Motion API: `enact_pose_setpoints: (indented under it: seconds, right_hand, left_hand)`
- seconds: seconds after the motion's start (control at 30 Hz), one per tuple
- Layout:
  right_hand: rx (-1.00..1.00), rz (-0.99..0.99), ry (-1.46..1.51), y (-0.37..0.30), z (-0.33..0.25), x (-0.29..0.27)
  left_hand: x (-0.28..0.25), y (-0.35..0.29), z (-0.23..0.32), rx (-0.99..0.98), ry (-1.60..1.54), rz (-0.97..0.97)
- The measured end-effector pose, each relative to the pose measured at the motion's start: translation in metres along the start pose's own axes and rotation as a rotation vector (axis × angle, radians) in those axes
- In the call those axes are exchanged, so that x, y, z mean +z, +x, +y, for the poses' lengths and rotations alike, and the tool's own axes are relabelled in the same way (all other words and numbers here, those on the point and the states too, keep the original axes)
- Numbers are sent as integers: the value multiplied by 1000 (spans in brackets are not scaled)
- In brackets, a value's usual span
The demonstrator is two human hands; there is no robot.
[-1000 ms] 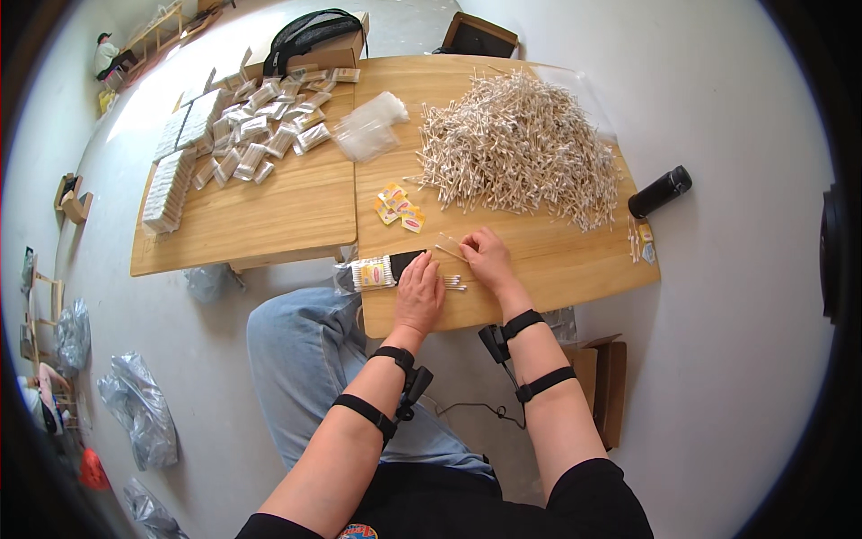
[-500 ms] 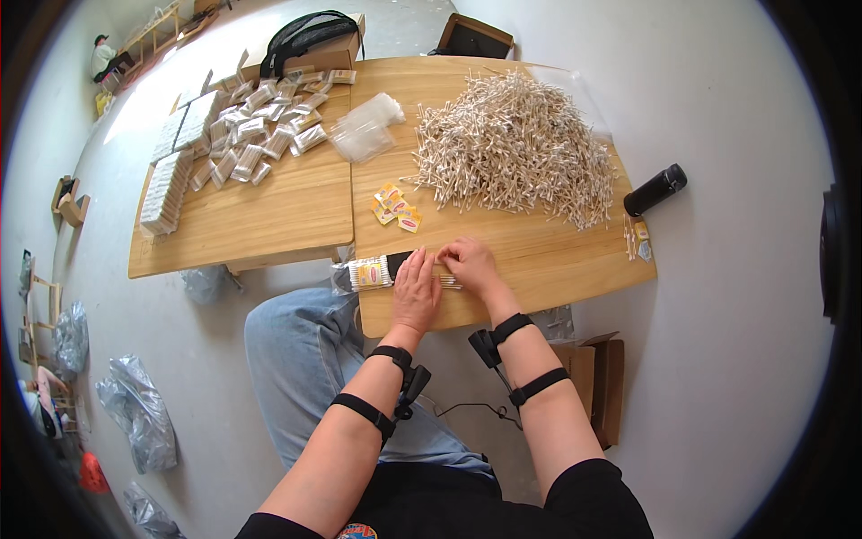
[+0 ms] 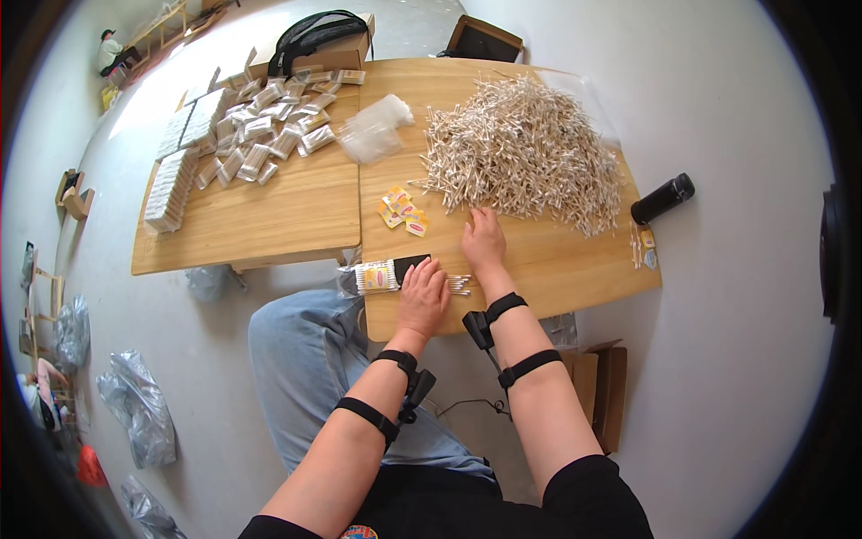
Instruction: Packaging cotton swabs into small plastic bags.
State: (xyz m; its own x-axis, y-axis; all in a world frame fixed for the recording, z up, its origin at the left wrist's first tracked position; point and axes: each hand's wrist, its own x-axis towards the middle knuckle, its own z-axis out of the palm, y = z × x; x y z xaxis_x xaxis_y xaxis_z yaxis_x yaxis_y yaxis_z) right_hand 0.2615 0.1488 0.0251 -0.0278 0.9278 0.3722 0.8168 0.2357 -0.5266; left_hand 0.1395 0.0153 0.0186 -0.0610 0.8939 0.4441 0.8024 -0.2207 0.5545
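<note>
My left hand lies with fingers extended over loose cotton swabs, whose ends stick out to its right, and over the edge of a black flat piece. Left of it, at the table's near edge, a clear bag of cotton swabs with a yellow-and-white card lies on its side. My right hand reaches to the near edge of a large heap of cotton swabs. Its fingers are bent together, and whatever is between the fingertips is hidden. Several yellow-and-white cards lie left of it.
Clear empty bags lie beyond the cards. Filled swab packs and white stacks cover the table's far left. A black bottle stands out at the right edge. A black mesh bag rests on a carton behind.
My right hand has left the swabs beside my left hand and moved forward to the heap. The left hand stays over the swabs, and the view has shifted slightly.
</note>
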Motion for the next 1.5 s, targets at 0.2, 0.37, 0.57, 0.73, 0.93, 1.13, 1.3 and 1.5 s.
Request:
enact_pose_setpoints:
  seconds: [0.2, 0.37, 0.57, 0.73, 0.93, 1.13, 1.3, 1.5]
  right_hand:
    - [-5, 0, 101, -36, 8, -16]
    - [-135, -92, 248, -62, 1, -46]
    - [38, -347, 363, -53, 2, -61]
    - [-25, -30, 148, -25, -3, -37]
    - [-150, -1, -18, -21, 6, -19]
    - [-203, -87, 162, -58, 4, -48]
    - [71, -228, 298, -53, 26, -62]
    - [-28, 164, -54, -3, 75, -51]
  left_hand:
    - [-1, 0, 1, 9, -15, 22]
    - [-1, 0, -3, -14, -33, 35]
    - [-5, 4, 4, 18, 67, -67]
    - [-4, 2, 4, 28, 118, -114]
    - [-2, 0, 1, -14, 13, -56]
    - [-6, 1, 0, -58, -76, -87]
    - [-8, 3, 3, 40, 95, -75]
    - [-4, 3, 5, -15, 21, -92]
